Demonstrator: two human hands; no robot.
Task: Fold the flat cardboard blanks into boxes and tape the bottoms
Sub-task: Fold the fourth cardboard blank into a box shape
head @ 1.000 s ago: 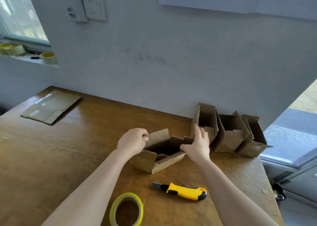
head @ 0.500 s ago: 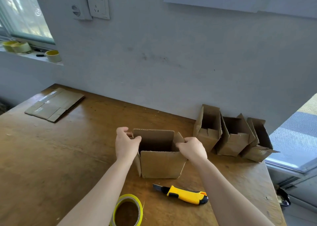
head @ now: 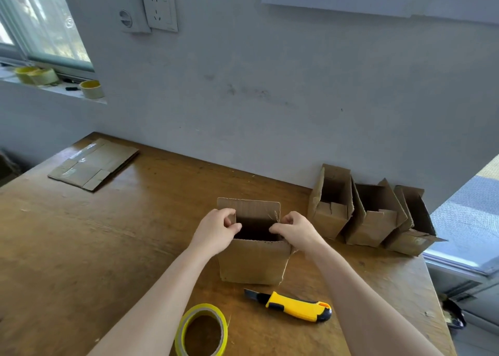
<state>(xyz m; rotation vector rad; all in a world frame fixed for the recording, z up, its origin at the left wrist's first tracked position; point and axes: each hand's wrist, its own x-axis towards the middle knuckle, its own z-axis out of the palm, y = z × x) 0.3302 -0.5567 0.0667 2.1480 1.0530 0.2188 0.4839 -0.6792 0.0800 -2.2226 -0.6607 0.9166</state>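
A small brown cardboard box [head: 253, 261] stands opened up on the wooden table [head: 108, 247], its open end facing up with one long flap raised at the back. My left hand [head: 216, 231] pinches the flap at the box's left side. My right hand [head: 294, 230] pinches the flap at its right side. A stack of flat cardboard blanks [head: 93, 164] lies at the table's far left. A yellow tape roll [head: 201, 331] lies near the front edge. A yellow utility knife [head: 291, 305] lies just in front of the box.
Three folded boxes [head: 370, 212] lean in a row against the wall at the back right. More tape rolls [head: 90, 89] sit on the window sill at the left. The table's right edge drops off beside the folded boxes.
The box went from lying tilted on the table to standing upright and square. Both hands shifted onto its side flaps, and the right hand closed from an open reach.
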